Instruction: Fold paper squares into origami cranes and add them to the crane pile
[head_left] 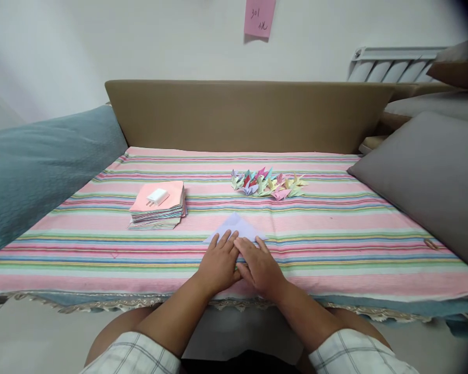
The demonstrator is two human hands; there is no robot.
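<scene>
A sheet of pale lavender paper, folded into a triangle with its point away from me, lies flat on the striped cloth. My left hand rests on its near left part, palm down with the fingers stretched out. Beside it my right hand lies on the near right part, fingers also extended. The two hands touch or nearly touch in the middle. Between them they hide most of the paper's near edge.
Left of the hands stands a stack of coloured paper squares with a white plug adapter on top. Several folded paper cranes sit farther back. A grey cushion leans at the right, a blue-green armrest bounds the left.
</scene>
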